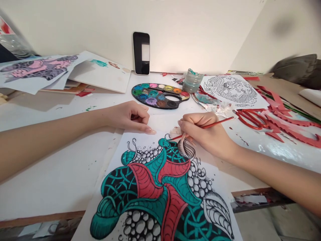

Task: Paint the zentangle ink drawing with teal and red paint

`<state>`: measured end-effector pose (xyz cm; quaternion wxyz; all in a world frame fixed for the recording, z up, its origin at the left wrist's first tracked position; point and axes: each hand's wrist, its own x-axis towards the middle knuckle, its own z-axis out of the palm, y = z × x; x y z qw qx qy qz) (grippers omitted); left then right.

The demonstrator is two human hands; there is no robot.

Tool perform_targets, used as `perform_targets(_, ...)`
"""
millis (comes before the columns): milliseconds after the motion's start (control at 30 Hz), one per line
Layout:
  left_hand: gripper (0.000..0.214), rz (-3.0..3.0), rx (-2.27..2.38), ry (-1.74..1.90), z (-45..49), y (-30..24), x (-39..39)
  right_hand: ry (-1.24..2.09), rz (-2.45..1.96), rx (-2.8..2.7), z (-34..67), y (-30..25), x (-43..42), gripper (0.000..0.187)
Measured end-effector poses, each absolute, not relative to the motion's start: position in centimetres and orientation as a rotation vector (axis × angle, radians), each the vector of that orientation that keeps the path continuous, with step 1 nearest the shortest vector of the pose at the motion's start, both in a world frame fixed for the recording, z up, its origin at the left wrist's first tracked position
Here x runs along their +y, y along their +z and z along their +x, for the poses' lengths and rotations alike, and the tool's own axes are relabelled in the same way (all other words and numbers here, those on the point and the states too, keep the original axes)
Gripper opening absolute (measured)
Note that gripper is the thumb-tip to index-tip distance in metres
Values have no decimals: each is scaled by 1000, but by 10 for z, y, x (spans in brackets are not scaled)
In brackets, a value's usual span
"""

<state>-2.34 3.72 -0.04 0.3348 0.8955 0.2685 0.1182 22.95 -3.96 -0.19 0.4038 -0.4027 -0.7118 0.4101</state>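
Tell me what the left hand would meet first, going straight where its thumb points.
Likely the red paintbrush held in the right hand, though depth is hard to judge here.

your left hand (131, 116) curls loosely, thumb stretched out; your right hand (202, 130) closes in a pinch, both forearms (271, 172) angled inward.

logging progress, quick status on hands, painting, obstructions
Right hand gripping slim red paintbrush, tip at far end of partly painted teal-and-red paper drawing. Left hand curled at its far-left corner. Black oval palette beyond, not blocking.
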Motion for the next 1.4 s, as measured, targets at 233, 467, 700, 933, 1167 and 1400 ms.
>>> perform_targets(233, 40, 2342, 708, 293, -23, 0, 38, 1045, -942, -1801, 231, -5, -38, 45)
perform_targets(467, 41, 2351, 690, 299, -23, 1, 37, 1015, -935, -1793, 231, -7, -38, 44)
perform_targets(700, 42, 2363, 673, 311, -23, 1, 37, 966, -990, -1824, 231, -4, -41, 45)
perform_targets(933, 42, 2381, 644, 337, -23, 0, 38, 986, -958, -1833, 230, -5, -40, 43)
perform_targets(1167, 42, 2386, 656, 330, -23, 1, 37, 995, -941, -1840, 230, -5, -40, 43)
perform_targets(1400, 41, 2380, 667, 315, -23, 1, 37, 1019, -965, -1833, 230, -5, -41, 43)
